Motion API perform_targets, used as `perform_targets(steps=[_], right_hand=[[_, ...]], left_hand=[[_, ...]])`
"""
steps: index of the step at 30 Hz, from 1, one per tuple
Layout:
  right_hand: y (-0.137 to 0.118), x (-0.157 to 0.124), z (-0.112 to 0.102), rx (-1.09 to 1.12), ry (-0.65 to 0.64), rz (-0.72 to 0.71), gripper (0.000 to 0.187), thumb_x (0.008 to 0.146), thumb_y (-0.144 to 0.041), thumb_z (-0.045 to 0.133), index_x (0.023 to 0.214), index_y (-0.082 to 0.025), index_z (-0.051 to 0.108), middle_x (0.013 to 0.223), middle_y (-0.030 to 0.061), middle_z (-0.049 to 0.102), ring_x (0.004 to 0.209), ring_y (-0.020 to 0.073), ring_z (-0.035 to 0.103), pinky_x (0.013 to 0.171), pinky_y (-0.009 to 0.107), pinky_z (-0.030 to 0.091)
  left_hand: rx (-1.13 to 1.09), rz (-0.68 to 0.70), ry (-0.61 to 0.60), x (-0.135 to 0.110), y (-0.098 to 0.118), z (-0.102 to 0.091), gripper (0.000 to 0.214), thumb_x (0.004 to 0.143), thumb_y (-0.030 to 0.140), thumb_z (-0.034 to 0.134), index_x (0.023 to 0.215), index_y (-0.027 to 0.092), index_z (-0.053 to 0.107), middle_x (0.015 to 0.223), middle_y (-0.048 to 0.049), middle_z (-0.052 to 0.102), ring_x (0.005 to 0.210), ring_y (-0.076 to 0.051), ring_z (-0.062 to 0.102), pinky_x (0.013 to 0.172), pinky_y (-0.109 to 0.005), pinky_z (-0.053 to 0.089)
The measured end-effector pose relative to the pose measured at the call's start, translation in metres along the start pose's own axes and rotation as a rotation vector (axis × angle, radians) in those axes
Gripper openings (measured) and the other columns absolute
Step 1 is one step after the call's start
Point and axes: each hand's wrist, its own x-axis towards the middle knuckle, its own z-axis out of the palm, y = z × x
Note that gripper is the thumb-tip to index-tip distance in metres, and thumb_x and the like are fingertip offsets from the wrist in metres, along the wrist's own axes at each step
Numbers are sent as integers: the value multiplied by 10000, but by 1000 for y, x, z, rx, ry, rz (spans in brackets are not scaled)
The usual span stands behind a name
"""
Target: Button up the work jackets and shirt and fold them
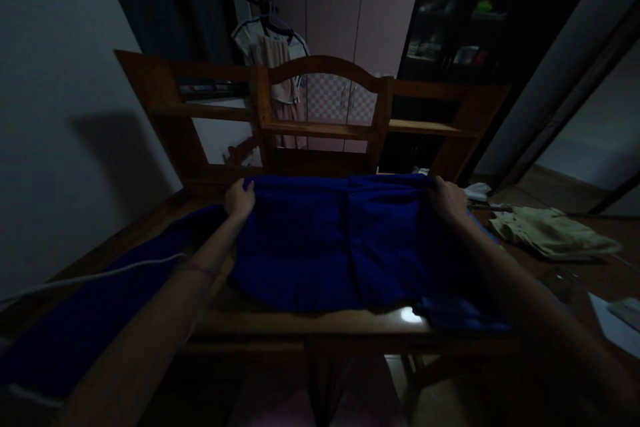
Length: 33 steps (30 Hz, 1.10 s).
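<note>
A dark blue garment (320, 247) lies spread across a wooden desk (300, 323). My left hand (239, 199) grips the garment's far left corner with closed fingers. My right hand (449, 200) is closed on the far right corner. Both arms reach forward over the cloth. Part of the blue cloth trails off to the left along the desk edge. The room is dim.
A wooden shelf unit (320, 120) stands at the back of the desk. A pale green folded garment (550, 232) lies at the right, with papers (617, 323) nearer me. A white cable (95, 275) runs at left. Clothes hang on a rack (273, 47) behind.
</note>
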Motion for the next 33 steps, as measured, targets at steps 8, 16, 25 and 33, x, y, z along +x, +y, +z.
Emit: perform_targets(steps=[8, 16, 25, 33], right_hand=[[-86, -136, 2, 279, 78, -427, 362, 909, -227, 457, 1265, -210, 523, 1298, 121, 511, 1149, 254, 517, 950, 382, 424], [-80, -225, -17, 713, -310, -328, 170, 903, -233, 479, 925, -221, 646, 964, 55, 636, 888, 192, 616, 766, 289, 485], [-68, -257, 2, 708, -390, -364, 189, 898, -215, 496, 1000, -237, 654, 972, 66, 624, 939, 211, 585, 800, 331, 482], [-76, -257, 1, 572, -354, -467, 262, 934, -204, 453, 1088, -252, 660, 906, 72, 607, 865, 211, 545, 751, 339, 471]], left_hand=[[136, 471, -217, -130, 64, 5, 312, 880, 281, 518, 1154, 151, 589, 1530, -132, 237, 1416, -318, 186, 1122, -495, 278], [-123, 296, -436, -260, 92, 11, 227, 877, 215, 515, 1063, 237, 643, 1164, -71, 601, 1127, -231, 529, 949, -425, 470], [-262, 215, -535, -263, 85, 46, 180, 769, 211, 673, 943, 254, 675, 965, -34, 619, 948, -204, 555, 893, -381, 444], [-246, 212, -595, -260, 89, 47, 91, 771, 189, 668, 838, 236, 628, 912, -14, 616, 928, -199, 546, 835, -339, 422]])
